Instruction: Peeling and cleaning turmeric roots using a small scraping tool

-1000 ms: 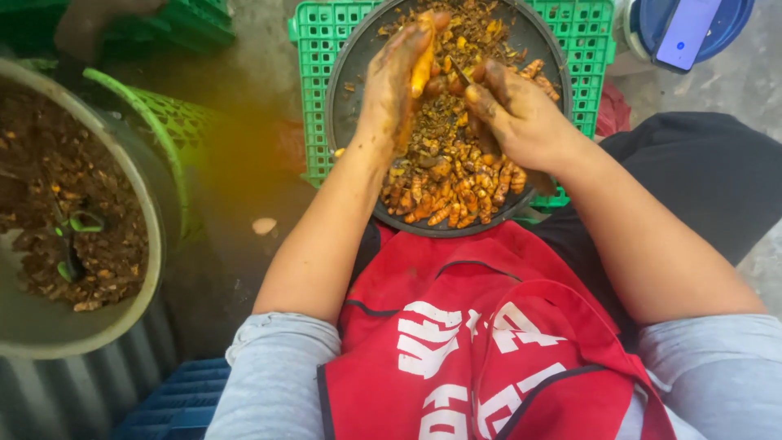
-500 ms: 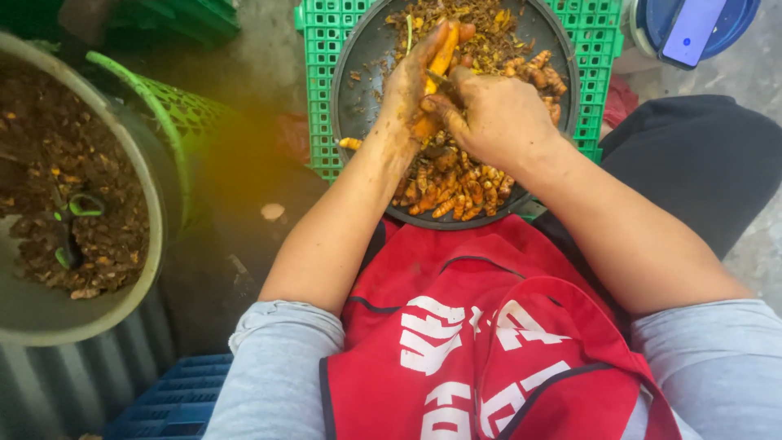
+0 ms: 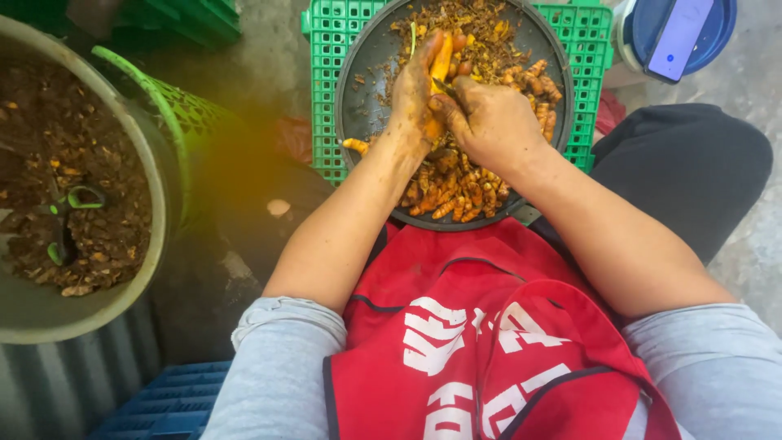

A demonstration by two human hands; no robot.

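**Peeling an orange root over a round dark tray**

The biggest risk, as I judge it, is a slip: both hands are smeared with yellow-orange juice, and the right hand seems to press a small blade (mostly hidden, so I cannot be sure) against the root close to the left thumb. A wet grip could let the edge skid into a finger. The round dark tray rests on a green crate and overhangs its near edge toward the lap, so a hard downward push there might tip it and spill the pile of small roots onto the red apron.

The peeled orange root stands nearly upright in the left hand, whose fingers curl closed around it, thumb along its side. The right hand is closed too, touching the root from the right, knuckles up. Both sit over the tray's middle, above the pile at its near rim. Peelings cover the far half. A large tub of brown scraps stands well apart on the left.
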